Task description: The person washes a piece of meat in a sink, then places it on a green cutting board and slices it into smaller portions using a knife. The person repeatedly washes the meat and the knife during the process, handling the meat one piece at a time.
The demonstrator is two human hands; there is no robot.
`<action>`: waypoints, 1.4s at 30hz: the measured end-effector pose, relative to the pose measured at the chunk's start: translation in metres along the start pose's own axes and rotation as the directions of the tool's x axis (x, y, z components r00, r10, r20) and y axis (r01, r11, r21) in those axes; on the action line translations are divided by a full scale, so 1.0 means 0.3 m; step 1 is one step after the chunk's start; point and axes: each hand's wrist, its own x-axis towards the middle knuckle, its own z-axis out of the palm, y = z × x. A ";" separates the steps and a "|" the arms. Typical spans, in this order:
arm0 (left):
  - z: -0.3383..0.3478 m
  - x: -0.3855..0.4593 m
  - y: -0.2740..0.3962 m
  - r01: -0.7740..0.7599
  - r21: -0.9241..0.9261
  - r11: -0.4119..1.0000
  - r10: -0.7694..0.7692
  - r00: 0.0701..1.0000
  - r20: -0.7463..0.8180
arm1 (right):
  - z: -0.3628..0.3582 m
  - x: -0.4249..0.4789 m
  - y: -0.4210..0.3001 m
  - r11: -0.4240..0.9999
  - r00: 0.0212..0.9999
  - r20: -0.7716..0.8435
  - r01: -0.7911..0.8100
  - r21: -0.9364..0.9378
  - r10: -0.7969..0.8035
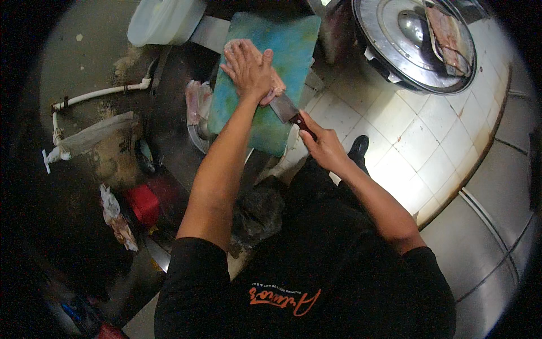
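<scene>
A slab of pale pink raw meat (pixel 277 82) lies on a worn blue-green cutting board (pixel 296 46). My left hand (pixel 250 70) presses flat on top of it, fingers a little spread, and hides much of it. The wooden handle (pixel 305 123) of a broad-bladed kitchen knife is in the grip of my right hand (pixel 324 142). Its steel blade (pixel 284 108) points up and left, with its front part at the near end of the meat. Whether the blade is inside or under the meat cannot be made out.
Wrapped raw meat (pixel 194 101) sits left of the board, by a metal rim (pixel 197 137). At the upper right, a packet of meat or fish (pixel 449 38) rests on a large metal pot lid (pixel 389 51). A whitish plastic tub (pixel 167 21) and white pipe (pixel 101 93) are at left.
</scene>
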 end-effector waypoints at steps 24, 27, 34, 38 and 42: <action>-0.017 0.008 -0.032 -0.007 0.055 0.998 0.002 0.996 0.086 | 0.045 0.101 0.063 0.974 0.973 -0.114 0.211 0.079 -0.201; -0.044 -0.005 0.013 0.005 0.041 0.999 -0.009 0.995 0.103 | -0.033 -0.046 0.026 0.999 1.000 -0.001 0.010 0.042 -0.010; -0.022 -0.024 0.001 0.007 0.035 0.999 -0.010 0.998 0.059 | -0.025 -0.105 0.009 0.999 0.998 -0.047 0.044 -0.013 -0.044; -0.039 -0.020 0.038 -0.002 0.019 1.000 0.000 0.998 0.064 | 0.008 -0.023 0.000 0.997 0.997 -0.052 0.056 -0.056 -0.059; -0.034 -0.013 0.019 -0.004 0.025 1.000 0.003 0.999 0.040 | 0.027 0.064 -0.031 0.994 1.000 0.012 -0.004 -0.106 0.005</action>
